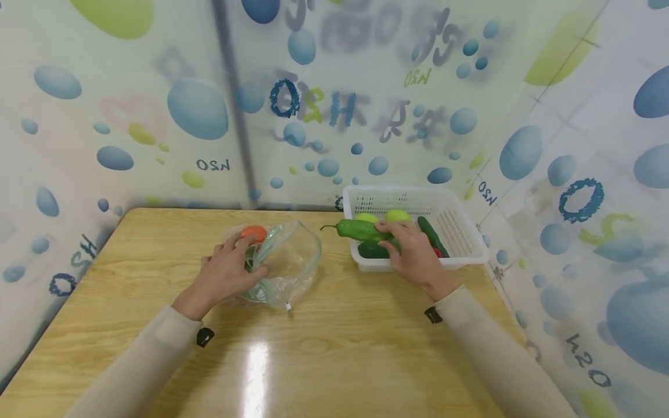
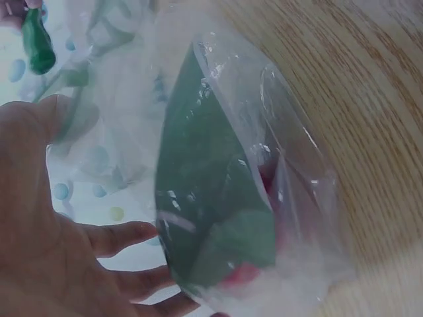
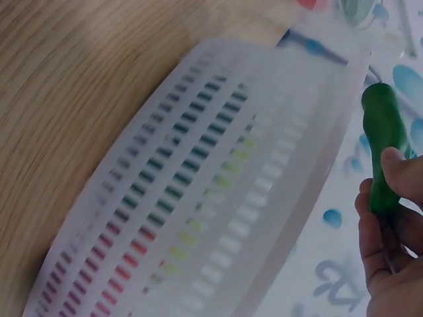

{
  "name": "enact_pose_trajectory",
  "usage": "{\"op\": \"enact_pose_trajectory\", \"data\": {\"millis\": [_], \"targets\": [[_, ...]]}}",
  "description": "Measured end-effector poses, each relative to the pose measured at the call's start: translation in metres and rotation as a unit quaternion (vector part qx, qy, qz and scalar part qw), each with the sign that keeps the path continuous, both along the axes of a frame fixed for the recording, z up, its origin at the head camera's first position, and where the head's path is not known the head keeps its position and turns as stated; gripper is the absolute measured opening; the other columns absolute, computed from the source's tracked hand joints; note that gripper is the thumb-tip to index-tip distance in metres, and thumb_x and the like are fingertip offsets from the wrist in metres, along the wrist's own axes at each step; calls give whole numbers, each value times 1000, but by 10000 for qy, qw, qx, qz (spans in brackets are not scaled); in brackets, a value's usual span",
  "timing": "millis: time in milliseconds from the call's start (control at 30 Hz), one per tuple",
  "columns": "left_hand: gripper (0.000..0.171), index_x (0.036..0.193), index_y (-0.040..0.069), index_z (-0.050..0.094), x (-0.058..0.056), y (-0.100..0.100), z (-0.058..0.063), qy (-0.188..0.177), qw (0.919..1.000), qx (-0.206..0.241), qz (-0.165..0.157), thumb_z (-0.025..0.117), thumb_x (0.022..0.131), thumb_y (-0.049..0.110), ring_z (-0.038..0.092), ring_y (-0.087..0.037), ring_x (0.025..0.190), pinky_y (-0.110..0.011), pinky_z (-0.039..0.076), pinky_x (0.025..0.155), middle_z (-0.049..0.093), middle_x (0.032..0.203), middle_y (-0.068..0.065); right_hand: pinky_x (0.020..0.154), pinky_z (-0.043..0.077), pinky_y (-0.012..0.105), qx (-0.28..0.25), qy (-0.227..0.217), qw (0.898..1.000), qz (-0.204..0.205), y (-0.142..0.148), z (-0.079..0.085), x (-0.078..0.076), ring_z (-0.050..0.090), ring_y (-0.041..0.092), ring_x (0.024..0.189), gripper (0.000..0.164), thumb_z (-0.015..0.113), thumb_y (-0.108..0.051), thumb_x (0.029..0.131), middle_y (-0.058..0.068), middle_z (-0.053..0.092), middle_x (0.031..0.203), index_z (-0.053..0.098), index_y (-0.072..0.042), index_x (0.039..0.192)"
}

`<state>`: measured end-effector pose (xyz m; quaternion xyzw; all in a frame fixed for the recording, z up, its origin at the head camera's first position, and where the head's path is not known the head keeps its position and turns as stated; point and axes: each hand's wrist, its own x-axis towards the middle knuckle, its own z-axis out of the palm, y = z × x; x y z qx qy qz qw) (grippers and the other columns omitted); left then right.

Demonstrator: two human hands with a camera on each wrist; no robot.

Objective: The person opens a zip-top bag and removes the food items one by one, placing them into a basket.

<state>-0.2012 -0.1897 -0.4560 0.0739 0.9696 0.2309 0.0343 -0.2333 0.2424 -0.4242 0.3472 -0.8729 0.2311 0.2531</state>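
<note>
In the head view, my right hand (image 1: 415, 255) grips a long green pepper (image 1: 360, 229), thumb on one side and fingers on the other, over the white basket (image 1: 473, 255). Its thin stem points left. The right wrist view also has the pepper (image 3: 383, 132) upright in the fingers. My left hand (image 1: 227, 273) is spread against a clear plastic bag (image 1: 292, 261) with a pale green rim, thumb and fingers well apart. The bag's mouth gapes toward the right. A red tomato (image 1: 254, 233) shows by the left fingertips; red shows through the bag (image 2: 304, 152) in the left wrist view.
Inside the slotted basket lie yellow-green round produce (image 1: 398, 215), a cucumber (image 1: 431, 235), another dark green vegetable (image 1: 372, 249) and something red, partly hidden by the right hand. A patterned wall covering (image 1: 334, 133) borders the wooden table (image 1: 324, 348) at the back and right.
</note>
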Motion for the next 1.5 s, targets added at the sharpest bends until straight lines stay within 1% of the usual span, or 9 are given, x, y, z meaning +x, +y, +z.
{"op": "enact_pose_trajectory", "data": {"millis": [333,500,700,833,967,1167,1267,1400,1500], "targets": [[88,177,11,44,7,-1,5,-116,9999,-23,124,71,108,59,41,-76,156,-101,39,105,31,185,-36,103,64,67,-198,-763,9893,-1227,42,5,-22,75,54,121,38,82,3,104,32,81,134,74,8,141],[94,181,11,36,10,-2,5,-245,9996,-72,113,68,109,62,40,-76,156,-102,40,106,31,184,-39,102,62,70,15,-1346,9663,-2195,62,14,-35,73,57,112,36,76,-2,109,38,79,128,72,11,143],[98,182,7,33,12,-2,10,-380,9992,-38,98,71,107,58,36,-78,158,-99,44,107,26,183,-42,92,64,64,399,-2077,9323,-2934,81,22,-51,73,50,99,37,67,-8,114,41,78,124,68,15,143],[97,180,2,35,12,-2,8,-432,9990,14,66,72,107,54,36,-79,156,-93,49,109,26,182,-45,83,63,57,582,-2372,9162,-3177,87,18,-60,70,45,91,32,66,-9,114,36,76,110,70,18,130],[95,178,0,37,13,-3,8,-405,9992,-8,28,72,108,54,38,-80,154,-91,50,111,28,180,-47,78,62,52,825,-2593,9079,-3188,89,15,-66,70,41,86,27,68,-7,112,35,76,107,73,18,120],[95,178,0,36,12,-1,7,-404,9992,-35,-12,72,109,53,42,-80,151,-90,51,110,31,177,-49,95,65,61,1241,-3102,8874,-3177,93,16,-60,72,46,105,42,70,-15,113,38,76,133,69,15,142],[95,179,0,35,13,-1,6,-486,9988,-55,-12,71,109,53,43,-79,151,-88,52,109,32,176,-49,95,65,61,1184,-3008,8941,-3099,86,17,-53,72,45,105,44,68,-19,114,35,76,134,67,11,147],[95,180,0,34,12,-2,6,-508,9987,-37,-46,72,109,52,43,-79,150,-90,52,107,32,176,-50,101,66,63,764,-2239,9316,-2761,63,18,-43,76,49,112,38,68,-14,114,34,78,134,71,10,144],[96,179,5,35,10,-1,8,-453,9990,-39,30,72,108,56,40,-79,151,-98,44,105,30,179,-47,99,67,61,434,-1498,9606,-2301,36,17,-33,79,49,116,32,70,-8,112,32,80,129,75,10,138]]}}
